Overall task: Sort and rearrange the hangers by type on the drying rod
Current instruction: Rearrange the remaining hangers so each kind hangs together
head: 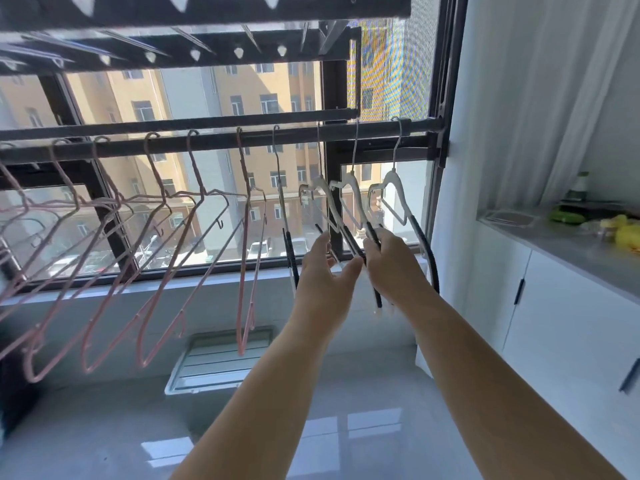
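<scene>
A dark drying rod [214,142] runs across the window. Several pink wire hangers [194,271] hang along its left and middle part. Several white hangers with black ribbed arms [394,199] hang at its right end. My right hand [391,261] grips the black arm of one white hanger [349,199]. My left hand [322,268] reaches up beside it, fingers loosely extended, the thumb touching a black arm near the right hand. Another white and black hanger [289,244] hangs edge-on just left of my left hand.
A ceiling drying rack [207,12] with peg holes hangs overhead. A white cabinet with a grey counter [568,251] stands at the right, with a bottle and yellow and green items on it. A white curtain [540,98] hangs beside the window. A white folded frame [214,362] lies on the floor.
</scene>
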The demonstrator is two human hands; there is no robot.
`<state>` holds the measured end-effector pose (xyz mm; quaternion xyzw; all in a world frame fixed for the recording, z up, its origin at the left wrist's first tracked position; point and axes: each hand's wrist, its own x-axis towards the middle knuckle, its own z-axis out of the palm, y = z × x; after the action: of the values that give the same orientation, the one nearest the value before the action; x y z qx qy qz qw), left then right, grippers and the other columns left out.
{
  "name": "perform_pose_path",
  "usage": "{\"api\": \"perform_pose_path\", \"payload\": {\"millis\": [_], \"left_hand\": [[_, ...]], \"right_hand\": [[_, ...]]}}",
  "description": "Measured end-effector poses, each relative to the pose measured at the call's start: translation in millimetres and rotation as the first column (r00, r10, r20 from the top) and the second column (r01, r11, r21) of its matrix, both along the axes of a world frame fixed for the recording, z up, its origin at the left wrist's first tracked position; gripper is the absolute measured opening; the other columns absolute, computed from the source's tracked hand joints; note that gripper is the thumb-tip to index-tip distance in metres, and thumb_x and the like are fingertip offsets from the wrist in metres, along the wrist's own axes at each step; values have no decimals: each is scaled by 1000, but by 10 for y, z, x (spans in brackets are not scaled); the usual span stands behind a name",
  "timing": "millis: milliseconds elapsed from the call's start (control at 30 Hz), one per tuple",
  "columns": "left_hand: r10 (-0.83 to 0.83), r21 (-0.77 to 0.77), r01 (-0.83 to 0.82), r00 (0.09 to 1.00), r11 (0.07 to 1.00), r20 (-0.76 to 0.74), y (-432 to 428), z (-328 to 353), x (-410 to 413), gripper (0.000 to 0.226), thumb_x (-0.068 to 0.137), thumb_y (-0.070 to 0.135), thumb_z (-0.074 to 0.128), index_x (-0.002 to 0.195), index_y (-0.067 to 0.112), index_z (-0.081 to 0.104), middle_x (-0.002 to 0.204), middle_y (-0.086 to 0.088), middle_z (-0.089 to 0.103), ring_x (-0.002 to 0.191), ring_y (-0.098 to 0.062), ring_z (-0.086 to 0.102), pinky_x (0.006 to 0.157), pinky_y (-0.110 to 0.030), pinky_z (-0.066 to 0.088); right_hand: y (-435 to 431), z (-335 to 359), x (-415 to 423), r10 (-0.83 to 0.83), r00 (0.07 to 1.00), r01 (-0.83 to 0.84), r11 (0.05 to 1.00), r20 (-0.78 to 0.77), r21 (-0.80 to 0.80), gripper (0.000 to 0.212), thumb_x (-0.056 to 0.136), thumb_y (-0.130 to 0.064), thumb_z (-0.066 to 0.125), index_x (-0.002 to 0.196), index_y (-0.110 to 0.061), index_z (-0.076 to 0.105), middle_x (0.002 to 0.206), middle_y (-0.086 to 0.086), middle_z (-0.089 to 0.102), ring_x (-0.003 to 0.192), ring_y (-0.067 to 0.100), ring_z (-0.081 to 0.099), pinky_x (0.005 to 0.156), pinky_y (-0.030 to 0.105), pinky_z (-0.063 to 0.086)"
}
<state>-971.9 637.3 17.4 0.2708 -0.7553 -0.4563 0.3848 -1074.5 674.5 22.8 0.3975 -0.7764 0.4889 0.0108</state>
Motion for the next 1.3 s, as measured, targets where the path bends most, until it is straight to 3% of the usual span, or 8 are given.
{"api": "perform_pose_path", "payload": {"millis": [133,233,400,667,767,1033,1167,1300], "left_hand": [[-7,27,8,1000,1000,-4,19,-3,-66,58,88,32,55,140,23,30,140,-2,41,124,-16,46,100,-30,36],[-17,91,19,1000,996,-22,49,-5,-158,58,91,34,50,142,20,27,142,-5,39,129,-19,41,108,-34,32],[40,166,-37,999,985,-19,73,-9,-291,61,94,35,43,145,19,13,148,-12,27,137,-28,27,112,-49,25],[55,123,-60,998,991,39,25,-94,-352,55,93,10,29,145,18,11,141,-12,37,121,-33,46,98,-43,43],[33,104,-36,999,994,30,13,-87,-325,54,95,8,26,146,18,10,126,1,36,99,-21,50,70,-26,42],[41,122,-45,998,991,36,-27,-73,-286,53,95,10,25,145,22,13,135,-17,41,73,-18,50,52,-21,34],[37,134,-41,999,990,34,-34,-80,-278,52,96,11,26,145,22,15,135,-19,41,84,-23,52,61,-22,37],[42,127,-46,999,991,33,-42,-80,-260,51,96,13,27,145,22,15,136,-16,40,106,-30,52,77,-32,42]], "right_hand": [[106,104,89,14,998,-26,979,62,200,40,97,-29,34,129,-5,39,119,15,56,101,26,55,78,34,42],[288,282,148,-23,989,84,904,-148,420,44,97,-23,36,138,-6,30,141,12,37,124,31,45,94,38,40],[586,590,-56,-199,910,248,965,-364,91,39,92,-19,46,130,-10,45,128,16,48,111,30,52,88,31,40],[342,330,-383,-60,985,32,985,161,169,39,92,-5,37,131,-10,36,115,14,52,86,26,59,81,43,54],[310,291,-415,-86,991,73,990,98,121,30,89,-1,30,113,-5,46,105,21,57,82,31,56,81,51,51],[402,291,-487,-154,986,164,963,-59,216,17,92,-5,32,103,-9,44,93,12,51,82,32,49,66,37,44],[375,406,-308,-242,890,305,946,-387,110,40,93,-18,44,130,-3,42,134,18,39,119,34,44,100,38,37],[151,492,-122,-78,880,188,963,-468,192,48,90,-8,46,136,-6,34,141,19,32,128,34,36,103,38,35]]}}
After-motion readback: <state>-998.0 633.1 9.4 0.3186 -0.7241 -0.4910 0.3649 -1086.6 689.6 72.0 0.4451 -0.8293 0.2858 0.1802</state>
